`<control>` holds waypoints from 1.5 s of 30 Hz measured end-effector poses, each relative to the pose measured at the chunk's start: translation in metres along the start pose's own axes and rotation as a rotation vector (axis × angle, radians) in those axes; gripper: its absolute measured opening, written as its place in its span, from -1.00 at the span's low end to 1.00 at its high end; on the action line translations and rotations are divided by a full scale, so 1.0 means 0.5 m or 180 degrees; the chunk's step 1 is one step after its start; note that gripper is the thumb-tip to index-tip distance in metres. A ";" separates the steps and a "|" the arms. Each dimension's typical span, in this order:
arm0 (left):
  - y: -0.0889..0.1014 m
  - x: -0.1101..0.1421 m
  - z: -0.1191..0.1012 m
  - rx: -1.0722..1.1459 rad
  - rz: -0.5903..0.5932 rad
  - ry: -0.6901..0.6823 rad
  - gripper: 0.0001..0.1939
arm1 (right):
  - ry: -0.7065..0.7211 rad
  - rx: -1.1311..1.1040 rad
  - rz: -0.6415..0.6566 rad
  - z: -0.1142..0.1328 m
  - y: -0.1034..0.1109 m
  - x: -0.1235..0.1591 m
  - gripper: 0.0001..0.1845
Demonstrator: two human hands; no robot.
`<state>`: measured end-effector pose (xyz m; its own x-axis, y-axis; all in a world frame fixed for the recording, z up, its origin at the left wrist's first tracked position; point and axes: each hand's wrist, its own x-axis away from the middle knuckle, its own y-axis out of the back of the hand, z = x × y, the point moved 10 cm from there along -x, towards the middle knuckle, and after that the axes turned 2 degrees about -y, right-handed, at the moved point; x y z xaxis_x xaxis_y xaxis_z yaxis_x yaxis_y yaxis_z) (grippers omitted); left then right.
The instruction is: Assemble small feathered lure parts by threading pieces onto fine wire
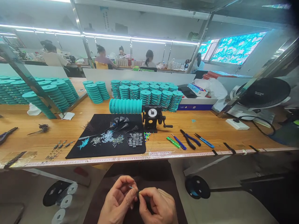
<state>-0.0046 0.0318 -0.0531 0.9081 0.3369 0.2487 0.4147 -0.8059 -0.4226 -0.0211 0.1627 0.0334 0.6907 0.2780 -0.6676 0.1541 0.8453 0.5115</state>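
Low over a dark apron (144, 174), both hands meet in front of my body. My left hand (119, 199) is closed in a pinch on a thin, light-blue stick-like piece (131, 187), too small to name exactly. Fingertips of my right hand (157, 205) pinch right beside it; what they hold is too small to make out. Beyond the hands, a black mat (105, 152) bears small grey cylinders (135, 140), pale-blue bits (107, 136), turquoise slivers (83, 142) and fanned bundles of fine wire (123, 125).
Behind the mat stands a hand-cranked winder (151, 116) with turquoise spools (125, 106) on its shaft. Stacked turquoise spools (145, 97) line the back. Pliers (190, 139), tweezers (204, 140) and a blue-handled tool (179, 142) lie right. A measuring tape (177, 154) runs along the table edge.
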 end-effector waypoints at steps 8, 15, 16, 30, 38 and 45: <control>0.005 -0.001 0.000 0.0006 -0.0043 -0.0027 -0.62 | 0.0005 -0.0022 -0.0014 0.000 -0.002 0.002 -0.79; 0.004 -0.001 0.000 0.0014 -0.0014 -0.0045 -0.62 | 0.0006 0.0014 0.0051 0.001 -0.006 0.001 -0.79; 0.005 -0.001 0.000 0.0025 -0.0009 -0.0044 -0.62 | 0.0013 0.0014 0.0054 0.001 -0.006 0.002 -0.80; 0.005 0.000 0.002 0.0049 -0.0012 -0.0003 -0.62 | 0.0001 -0.0037 0.0059 0.000 -0.007 0.003 -0.81; -0.001 0.002 0.003 0.0051 0.0075 -0.0039 -0.64 | 0.0000 -0.0028 0.0097 0.000 -0.009 0.003 -0.81; 0.005 0.002 0.004 -0.0040 0.0024 -0.0036 -0.66 | -0.0047 -0.0134 0.0155 -0.007 -0.015 0.009 -0.81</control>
<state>-0.0027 0.0310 -0.0558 0.9119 0.3361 0.2357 0.4071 -0.8145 -0.4134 -0.0216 0.1590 0.0245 0.7071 0.3128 -0.6342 0.0905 0.8494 0.5199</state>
